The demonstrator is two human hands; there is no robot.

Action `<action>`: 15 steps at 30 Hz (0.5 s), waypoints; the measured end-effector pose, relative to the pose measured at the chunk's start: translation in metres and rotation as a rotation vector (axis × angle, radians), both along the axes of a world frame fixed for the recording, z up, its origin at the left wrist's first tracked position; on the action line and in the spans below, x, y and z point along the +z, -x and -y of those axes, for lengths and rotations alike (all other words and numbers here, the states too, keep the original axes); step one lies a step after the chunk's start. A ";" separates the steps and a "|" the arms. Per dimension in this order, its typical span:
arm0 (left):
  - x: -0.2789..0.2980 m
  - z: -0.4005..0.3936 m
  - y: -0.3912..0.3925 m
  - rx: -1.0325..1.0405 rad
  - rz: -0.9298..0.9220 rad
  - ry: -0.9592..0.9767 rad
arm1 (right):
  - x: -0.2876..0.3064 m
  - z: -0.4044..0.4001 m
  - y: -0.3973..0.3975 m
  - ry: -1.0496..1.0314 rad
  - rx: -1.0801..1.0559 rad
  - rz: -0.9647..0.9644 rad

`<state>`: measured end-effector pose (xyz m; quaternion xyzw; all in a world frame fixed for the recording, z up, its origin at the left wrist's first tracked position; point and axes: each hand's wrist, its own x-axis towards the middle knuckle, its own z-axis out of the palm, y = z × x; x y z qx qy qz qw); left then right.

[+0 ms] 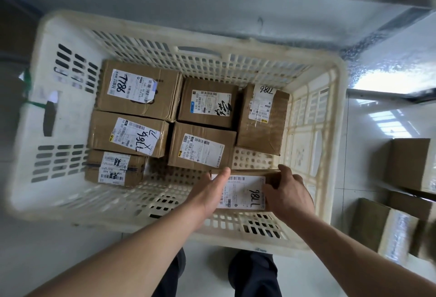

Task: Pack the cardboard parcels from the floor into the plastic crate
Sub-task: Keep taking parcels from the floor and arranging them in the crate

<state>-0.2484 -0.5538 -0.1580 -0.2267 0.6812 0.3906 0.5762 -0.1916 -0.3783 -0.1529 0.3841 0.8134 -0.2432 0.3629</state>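
Six brown cardboard parcels (200, 102) already lay inside the cream perforated plastic crate (330, 79). A seventh labelled parcel (243, 190) was gripped by the right hand (289, 194), with the left hand (208, 193) flat against it. More plain cardboard boxes (410, 163) waited right of the crate.

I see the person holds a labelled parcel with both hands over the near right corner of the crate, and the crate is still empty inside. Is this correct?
Not quite. In the head view both hands, left hand and right hand, do hold the labelled parcel over the crate's near right corner, but the crate is not empty: several packed parcels already lie inside.
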 end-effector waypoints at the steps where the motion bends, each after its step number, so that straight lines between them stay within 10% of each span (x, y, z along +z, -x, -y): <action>1: 0.004 0.001 0.003 0.001 -0.010 0.002 | 0.002 0.000 0.002 -0.009 -0.002 -0.009; 15: 0.005 0.015 0.137 0.039 -0.357 -0.017 | 0.000 0.017 0.111 0.083 -0.243 -0.377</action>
